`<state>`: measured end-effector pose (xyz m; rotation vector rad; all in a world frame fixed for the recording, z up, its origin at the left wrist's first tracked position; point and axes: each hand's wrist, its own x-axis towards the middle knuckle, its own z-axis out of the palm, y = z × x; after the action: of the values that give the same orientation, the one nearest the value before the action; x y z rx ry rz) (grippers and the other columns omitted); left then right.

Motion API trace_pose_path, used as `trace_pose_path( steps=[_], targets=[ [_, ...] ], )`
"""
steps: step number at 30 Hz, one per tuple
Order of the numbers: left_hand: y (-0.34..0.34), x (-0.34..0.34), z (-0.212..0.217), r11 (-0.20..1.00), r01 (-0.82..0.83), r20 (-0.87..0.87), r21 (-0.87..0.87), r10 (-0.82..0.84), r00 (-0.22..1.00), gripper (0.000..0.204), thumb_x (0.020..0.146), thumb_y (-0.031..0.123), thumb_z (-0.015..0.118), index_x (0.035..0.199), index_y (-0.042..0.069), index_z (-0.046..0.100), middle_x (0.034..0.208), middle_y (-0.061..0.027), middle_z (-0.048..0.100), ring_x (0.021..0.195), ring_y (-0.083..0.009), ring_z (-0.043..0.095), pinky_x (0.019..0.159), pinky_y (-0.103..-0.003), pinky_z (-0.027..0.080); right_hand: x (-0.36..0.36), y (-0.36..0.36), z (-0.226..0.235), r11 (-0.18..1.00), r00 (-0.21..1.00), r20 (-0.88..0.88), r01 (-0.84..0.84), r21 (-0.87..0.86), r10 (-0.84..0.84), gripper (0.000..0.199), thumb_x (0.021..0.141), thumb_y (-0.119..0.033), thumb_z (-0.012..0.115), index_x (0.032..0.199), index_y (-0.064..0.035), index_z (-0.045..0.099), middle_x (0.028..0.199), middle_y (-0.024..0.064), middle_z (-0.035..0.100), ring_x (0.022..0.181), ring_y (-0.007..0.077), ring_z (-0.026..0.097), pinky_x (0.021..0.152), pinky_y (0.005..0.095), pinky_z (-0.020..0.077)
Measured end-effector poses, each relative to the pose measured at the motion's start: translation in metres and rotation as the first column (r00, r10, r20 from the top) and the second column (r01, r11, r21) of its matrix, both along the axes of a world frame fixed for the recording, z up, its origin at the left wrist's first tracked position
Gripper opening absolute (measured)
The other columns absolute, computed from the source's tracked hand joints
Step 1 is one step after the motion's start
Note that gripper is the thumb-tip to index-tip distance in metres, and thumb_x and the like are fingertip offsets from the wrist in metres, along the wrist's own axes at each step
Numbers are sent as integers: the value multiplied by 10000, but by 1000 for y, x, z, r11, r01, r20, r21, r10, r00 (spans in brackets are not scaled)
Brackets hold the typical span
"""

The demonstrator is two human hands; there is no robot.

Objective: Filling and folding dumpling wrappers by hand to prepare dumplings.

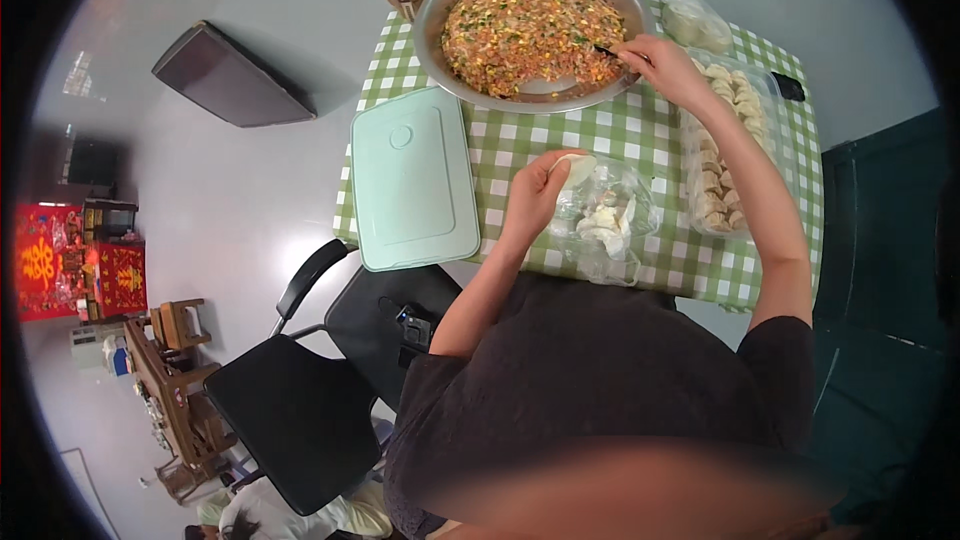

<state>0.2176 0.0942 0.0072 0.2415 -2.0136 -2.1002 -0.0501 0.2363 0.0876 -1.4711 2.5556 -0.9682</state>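
Round steel bowl [547, 88]: speckled orange filling [530, 25] seemingly being scooped | thin black utensil [604, 49] being pinched, right hand [655, 70] nearly closed | below bowl: flat white dough wrapper [576, 171] being pinched, left hand [536, 192] half-curled | loading likely being needed

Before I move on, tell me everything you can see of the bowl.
The bowl is wide, round and silvery, apparently metal, with a smooth rim. It sits upright on the far side of the cloth, loaded with speckled filling; bare bottom shows on the near side. The right hand reaches over its rim, holding a utensil at the filling.
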Motion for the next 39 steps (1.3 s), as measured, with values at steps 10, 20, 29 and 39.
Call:
trace_pose_path(
  steps=[10, 20, 29, 39],
  targets=[
    [-3, -13, -9, 967, -46, -71, 252, 66, 995, 310, 1102, 175, 466, 1254, -24, 648, 1179, -107, 731, 1079, -140, 664, 981, -291, 503, 18, 27, 69, 993, 993, -46, -104, 62, 107, 231, 1041, -158, 558, 1141, -17, 711, 889, 131, 618, 837, 307, 623, 749, 392, 495],
    [-1, -19, -15, 944, -20, -112, 331, 60, 992, 302, 1099, 168, 469, 1269, -18, 636, 1187, -121, 727, 1080, -146, 667, 985, -292, 497, 7, 12, 50, 943, 927, -217, -264, 200, 306, 207, 1004, -141, 596, 1055, 30, 702, 908, 143, 619, 911, 346, 629, 775, 426, 513],
    [2, -21, -20, 957, -10, -123, 290, 48, 991, 327, 1101, 199, 460, 1278, -20, 625, 1173, -137, 732, 1079, -172, 682, 996, -311, 499, 12, -8, 18, 935, 921, -174, -327, 139, 348, 204, 1009, -130, 584, 1074, 18, 707, 960, 141, 658, 927, 352, 633, 810, 437, 516],
    [0, -19, -17, 944, -34, -131, 328, 81, 988, 331, 1100, 213, 471, 1277, -24, 621, 1162, -143, 734, 1061, -178, 690, 980, -317, 510, 6, -9, 46, 952, 928, -220, -278, 128, 300, 202, 1006, -160, 584, 1067, -12, 707, 1043, 132, 679, 982, 358, 642, 838, 444, 531]
  ],
)
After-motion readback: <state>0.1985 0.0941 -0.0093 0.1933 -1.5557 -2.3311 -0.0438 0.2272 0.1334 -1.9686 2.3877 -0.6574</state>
